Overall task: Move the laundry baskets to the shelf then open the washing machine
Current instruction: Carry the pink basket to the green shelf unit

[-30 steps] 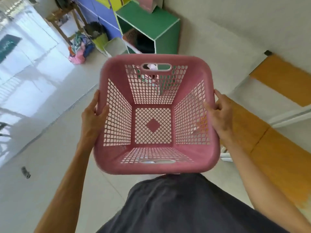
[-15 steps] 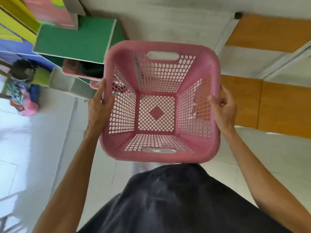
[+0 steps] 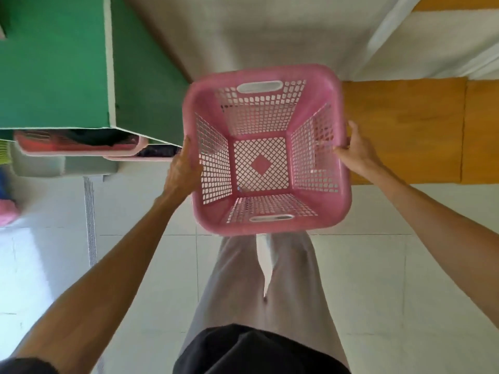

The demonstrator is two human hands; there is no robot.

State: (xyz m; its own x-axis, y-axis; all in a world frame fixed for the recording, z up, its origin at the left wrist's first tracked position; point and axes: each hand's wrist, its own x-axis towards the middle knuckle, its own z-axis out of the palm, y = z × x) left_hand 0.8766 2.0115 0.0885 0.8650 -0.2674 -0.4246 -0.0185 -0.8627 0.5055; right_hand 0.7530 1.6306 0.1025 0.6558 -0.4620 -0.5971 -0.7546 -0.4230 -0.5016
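Note:
An empty pink laundry basket [image 3: 266,214] with lattice walls hangs in front of me at waist height. My left hand [image 3: 181,168] grips its left rim and my right hand [image 3: 356,149] grips its right rim. The green shelf [image 3: 54,63] stands to the left, its corner close to the basket's left side. Two more pink baskets [image 3: 75,147] with dark clothes sit inside the shelf's opening, partly hidden by its top. No washing machine is in view.
A grey bin [image 3: 62,166] sits on the floor below the shelf's opening. Orange floor panels [image 3: 405,130] lie to the right of the basket. White tiled floor [image 3: 135,265] spreads under my legs. Pink cloth [image 3: 6,214] lies at the far left edge.
I have turned and stepped toward the green shelf, which now fills the upper left. The basket stays held in both hands and has shifted right and away from my body.

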